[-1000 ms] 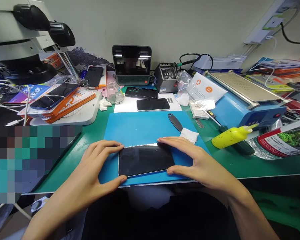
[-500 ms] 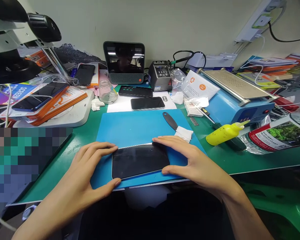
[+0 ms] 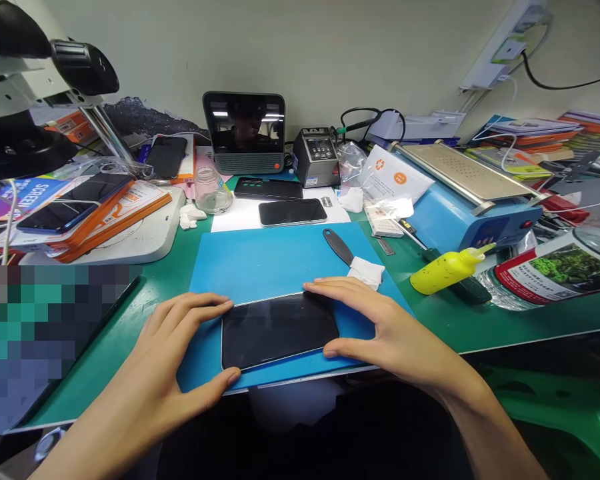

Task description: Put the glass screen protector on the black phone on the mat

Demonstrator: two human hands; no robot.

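A smartphone with a dark, glossy screen lies face up on the blue mat, slightly tilted in the view. My left hand grips its left end, fingers at the far corner and thumb at the near one. At the other end my right hand holds the phone the same way, fingertips on the far edge and thumb on the near edge. Beyond my right fingers, a dark-handled tool rests with its tip under a folded white wipe.
Behind the mat lie another phone and a phone back. On the right are a yellow squeeze bottle, a blue heating plate machine and a large clear bottle. A glass jar and a microscope stand left.
My head view has shifted slightly, so the bench appears a little lower. Both hands keep their hold at the phone's ends, with hardly any movement.
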